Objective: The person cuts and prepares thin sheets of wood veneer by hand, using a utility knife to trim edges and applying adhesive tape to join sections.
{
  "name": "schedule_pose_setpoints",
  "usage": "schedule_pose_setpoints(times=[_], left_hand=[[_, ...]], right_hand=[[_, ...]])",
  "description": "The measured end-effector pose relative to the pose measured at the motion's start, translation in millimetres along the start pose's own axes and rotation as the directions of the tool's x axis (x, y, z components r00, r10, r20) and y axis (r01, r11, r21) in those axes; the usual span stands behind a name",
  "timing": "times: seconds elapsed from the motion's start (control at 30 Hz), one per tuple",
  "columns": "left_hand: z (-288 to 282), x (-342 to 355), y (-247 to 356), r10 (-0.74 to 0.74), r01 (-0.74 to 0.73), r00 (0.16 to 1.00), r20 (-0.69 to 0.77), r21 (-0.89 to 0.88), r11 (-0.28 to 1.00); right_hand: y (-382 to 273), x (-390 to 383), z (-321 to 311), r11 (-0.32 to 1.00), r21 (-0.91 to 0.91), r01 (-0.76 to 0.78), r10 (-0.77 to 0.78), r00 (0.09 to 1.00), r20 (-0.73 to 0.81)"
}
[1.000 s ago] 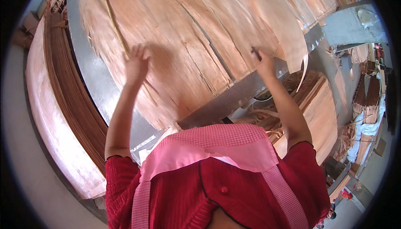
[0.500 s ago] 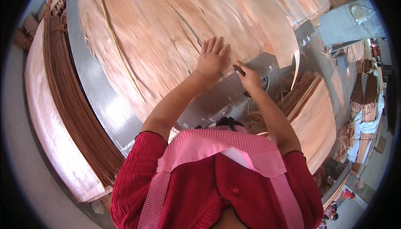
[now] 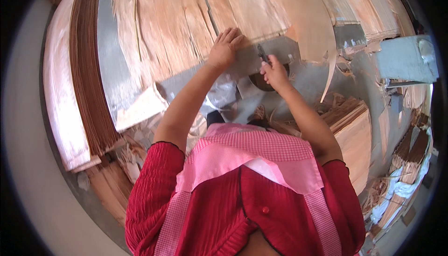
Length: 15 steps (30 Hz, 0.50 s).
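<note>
My left hand [image 3: 224, 48] lies on a large sheet of pale wood veneer [image 3: 168, 32] near its front edge, fingers outstretched, beside a long dark crack in the sheet. My right hand [image 3: 274, 73] grips a slim dark tool [image 3: 262, 55], apparently a cutter, just right of my left hand, over the grey table edge [image 3: 252, 59]. A thin pale strip [image 3: 136, 22] runs along the veneer at the left.
Tall stacks of veneer [image 3: 84, 64] stand at the left. More bundles [image 3: 350, 139] and loose scraps lie to the right and below the table. A light blue-grey board [image 3: 406, 59] juts in at the upper right.
My left hand has moved right from the pale strip to the sheet's front edge. My right hand, still holding the tool, has moved left. The view has also shifted.
</note>
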<state>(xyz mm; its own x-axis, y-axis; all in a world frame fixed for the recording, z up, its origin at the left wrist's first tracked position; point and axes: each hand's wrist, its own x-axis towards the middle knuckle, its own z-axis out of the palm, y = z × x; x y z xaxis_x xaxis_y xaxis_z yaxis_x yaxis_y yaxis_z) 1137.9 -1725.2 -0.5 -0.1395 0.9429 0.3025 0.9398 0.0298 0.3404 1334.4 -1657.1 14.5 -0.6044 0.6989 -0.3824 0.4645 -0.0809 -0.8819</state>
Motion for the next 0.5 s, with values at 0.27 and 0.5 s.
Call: schedule_pose_setpoints(times=[0.27,0.5], left_hand=[[2,-193,71,0.024,-0.058,0.942,0.335,0.092,0.994],[32,-207,11,-0.205,0.027,0.929,0.307,0.495,0.868]], right_hand=[[127,-89,-71,0.987,-0.132,-0.091,0.102,0.991,0.083],[89,-96,-52,0.975,-0.009,-0.221,0.206,0.89,0.406]])
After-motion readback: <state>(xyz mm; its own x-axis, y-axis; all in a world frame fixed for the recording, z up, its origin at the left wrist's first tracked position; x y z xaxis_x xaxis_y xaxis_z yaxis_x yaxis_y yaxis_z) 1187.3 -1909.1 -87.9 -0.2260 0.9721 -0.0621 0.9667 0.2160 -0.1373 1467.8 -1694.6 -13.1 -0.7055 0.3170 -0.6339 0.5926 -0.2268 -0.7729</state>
